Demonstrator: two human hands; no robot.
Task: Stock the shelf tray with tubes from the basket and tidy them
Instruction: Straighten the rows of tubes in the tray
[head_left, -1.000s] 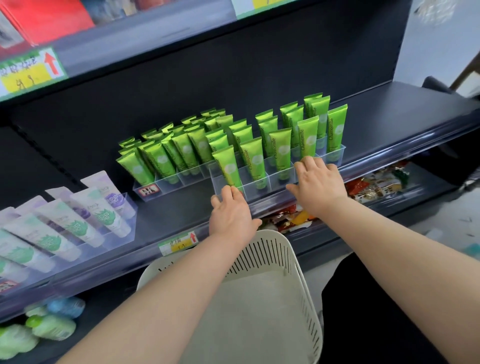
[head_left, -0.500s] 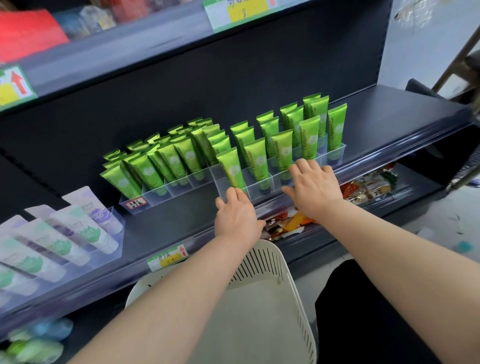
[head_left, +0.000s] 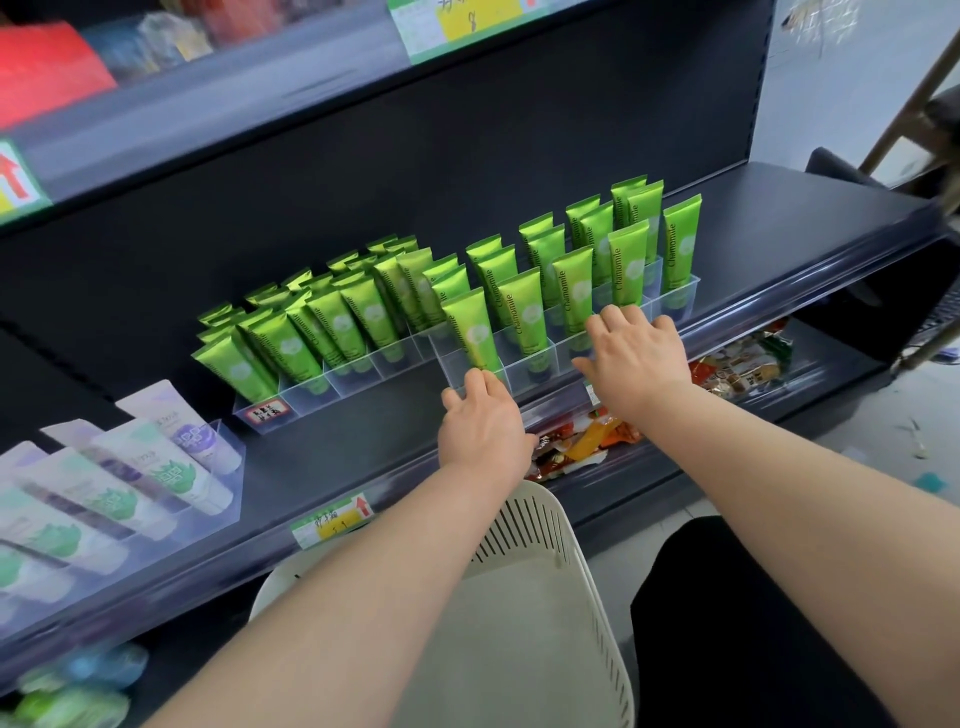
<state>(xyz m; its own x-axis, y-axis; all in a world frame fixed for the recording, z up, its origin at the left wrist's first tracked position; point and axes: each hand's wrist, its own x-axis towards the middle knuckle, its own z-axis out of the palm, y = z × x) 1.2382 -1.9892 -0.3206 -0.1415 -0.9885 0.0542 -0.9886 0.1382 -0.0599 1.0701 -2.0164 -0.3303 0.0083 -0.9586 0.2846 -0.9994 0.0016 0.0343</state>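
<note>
A clear divided shelf tray (head_left: 684, 297) holds rows of upright green tubes (head_left: 527, 312) on the dark shelf (head_left: 779, 218). My left hand (head_left: 480, 423) touches the tray's front left corner with its fingertips. Further right, my right hand (head_left: 636, 353) rests spread-fingered on the front rim, thumb along the front wall. Neither hand holds a tube. Below my arms stands the white slotted basket (head_left: 550, 540); no tubes show on its visible floor.
A second clear tray (head_left: 311, 395) of green tubes sits just left, set further back. White and purple tubes (head_left: 171, 467) fill a tray at far left. Snack packets (head_left: 737, 369) lie on the shelf below. A price tag (head_left: 332, 522) marks the shelf edge.
Both hands stay on the tray's front edge. The view has drifted a little; the tray shows no clear shift against its neighbour.
</note>
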